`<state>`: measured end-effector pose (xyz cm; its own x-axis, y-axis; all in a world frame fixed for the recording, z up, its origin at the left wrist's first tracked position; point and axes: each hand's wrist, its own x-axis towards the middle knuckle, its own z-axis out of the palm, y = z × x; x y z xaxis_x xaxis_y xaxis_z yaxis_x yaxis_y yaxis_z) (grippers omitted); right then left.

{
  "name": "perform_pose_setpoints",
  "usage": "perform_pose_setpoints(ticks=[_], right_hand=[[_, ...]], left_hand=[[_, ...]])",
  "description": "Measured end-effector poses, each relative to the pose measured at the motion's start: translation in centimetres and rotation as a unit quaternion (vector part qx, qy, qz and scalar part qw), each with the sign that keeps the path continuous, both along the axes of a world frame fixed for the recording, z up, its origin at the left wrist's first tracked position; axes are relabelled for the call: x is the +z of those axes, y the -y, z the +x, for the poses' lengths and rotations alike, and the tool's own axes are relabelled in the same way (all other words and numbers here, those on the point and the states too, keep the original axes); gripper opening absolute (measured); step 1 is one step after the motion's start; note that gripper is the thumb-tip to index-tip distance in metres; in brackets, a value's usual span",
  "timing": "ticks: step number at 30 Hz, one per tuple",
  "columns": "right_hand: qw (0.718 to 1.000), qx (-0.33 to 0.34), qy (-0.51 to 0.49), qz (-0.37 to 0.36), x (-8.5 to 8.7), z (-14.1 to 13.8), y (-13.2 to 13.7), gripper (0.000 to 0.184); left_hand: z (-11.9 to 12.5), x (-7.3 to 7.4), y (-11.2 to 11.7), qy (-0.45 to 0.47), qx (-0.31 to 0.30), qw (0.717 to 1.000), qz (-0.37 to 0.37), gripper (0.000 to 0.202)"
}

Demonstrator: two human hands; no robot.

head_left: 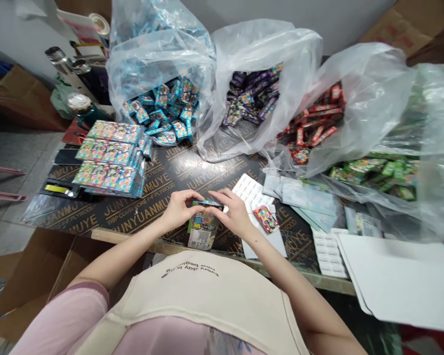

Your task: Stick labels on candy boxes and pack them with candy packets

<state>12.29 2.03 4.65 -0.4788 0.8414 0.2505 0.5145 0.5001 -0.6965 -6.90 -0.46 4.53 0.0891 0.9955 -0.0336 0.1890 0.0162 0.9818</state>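
Multicoloured stacks [111,157] stand near the worktop's [158,180] left edge. The left hand [182,209] pinches the left end of a blue packet [209,202], held near the middle of the front edge. The packet's long axis runs left to right, roughly along that edge, a narrow side facing up. The right hand [235,212] pinches its right end. Further right, a red packet [266,219] on white paper [264,245] points slantwise, far left to near right.
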Motion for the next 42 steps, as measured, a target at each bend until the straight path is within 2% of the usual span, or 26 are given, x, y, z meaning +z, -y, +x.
perform_pose_setpoints(ticks=[2, 3, 4, 6, 7, 9, 11, 12, 14, 17, 19, 22, 24, 27, 29, 32, 34, 35, 37, 39, 42], right_hand=[[0.991, 0.001, -0.061, -0.122, -0.1, 0.4, 0.4, 0.024], [0.983, -0.019, -0.088, -0.162, -0.1, 0.7, 0.6, 0.022], [0.975, -0.046, -0.113, -0.184, -0.1, 1.0, 0.8, 0.021], [0.966, -0.070, -0.155, -0.193, 0.1, 1.5, 1.1, 0.019], [0.966, -0.053, -0.166, -0.193, 0.3, 1.6, 1.1, 0.019], [0.966, 0.026, -0.163, -0.199, 0.5, 1.8, 0.9, 0.026], [0.966, 0.088, -0.141, -0.196, 0.5, 1.7, 0.7, 0.050], [0.969, 0.098, -0.128, -0.187, 0.2, 1.6, 0.7, 0.060], [0.977, 0.092, -0.104, -0.161, -0.6, 1.4, 0.6, 0.065], [0.987, 0.078, -0.063, -0.127, -2.3, 1.4, 0.7, 0.045], [0.993, 0.062, -0.023, -0.096, -3.5, 1.7, 0.5, 0.037], [0.997, 0.015, 0.062, -0.037, -5.0, 3.2, -0.4, 0.036], [0.993, -0.041, 0.109, -0.005, -5.6, 5.0, -1.1, 0.035], [0.976, -0.152, 0.157, 0.012, -6.2, 9.0, -2.1, 0.033], [0.951, -0.232, 0.202, 0.001, -6.5, 12.3, -2.8, 0.036], [0.907, -0.297, 0.296, -0.038, -7.0, 17.1, -3.5, 0.059], [0.892, -0.298, 0.335, -0.061, -7.4, 19.5, -3.7, 0.072], [0.894, -0.289, 0.337, -0.063, -7.6, 20.3, -3.8, 0.071], [0.908, -0.267, 0.320, -0.050, -7.9, 21.3, -3.9, 0.057], [0.920, -0.249, 0.301, -0.026, -8.0, 21.6, -3.9, 0.042], [0.926, -0.252, 0.282, 0.003, -7.1, 21.5, -4.0, 0.038]], left_hand=[[0.1, -0.5, 0.8, 0.070, -0.007, 0.995, -0.071, 0.050], [0.1, -0.7, 1.3, 0.093, -0.033, 0.990, -0.097, 0.059], [0.0, -1.0, 1.8, 0.098, -0.071, 0.986, -0.116, 0.061], [-0.4, -1.5, 2.9, 0.065, -0.140, 0.979, -0.133, 0.046], [-0.8, -1.7, 3.3, 0.034, -0.155, 0.979, -0.131, 0.036], [-2.4, -2.0, 4.2, -0.041, -0.150, 0.984, -0.093, 0.023], [-5.1, -2.0, 5.2, -0.141, -0.132, 0.981, -0.016, 0.026], [-6.7, -2.0, 5.8, -0.200, -0.127, 0.971, 0.024, 0.036], [-10.4, -1.8, 7.1, -0.341, -0.112, 0.931, 0.057, 0.053], [-15.6, -1.7, 9.2, -0.515, -0.084, 0.852, 0.035, 0.061], [-18.3, -1.8, 10.1, -0.597, -0.058, 0.799, 0.044, 0.059], [-20.6, -2.2, 10.5, -0.683, 0.005, 0.730, 0.037, 0.048], [-21.1, -2.4, 10.4, -0.699, 0.002, 0.714, 0.027, 0.044], [-21.2, -2.9, 10.3, -0.672, -0.038, 0.738, 0.039, 0.036], [-21.2, -3.1, 10.3, -0.657, -0.042, 0.751, 0.050, 0.035], [-20.7, -3.0, 10.1, -0.659, -0.027, 0.750, 0.045, 0.040], [-19.6, -2.8, 9.6, -0.637, -0.019, 0.769, 0.039, 0.039], [-18.7, -2.7, 9.1, -0.613, -0.016, 0.789, 0.040, 0.037], [-16.2, -2.5, 7.9, -0.538, -0.022, 0.841, 0.048, 0.037], [-13.0, -2.3, 6.3, -0.449, -0.055, 0.890, 0.053, 0.046], [-7.8, -1.6, 3.9, -0.346, -0.121, 0.930, 0.039, 0.051]])
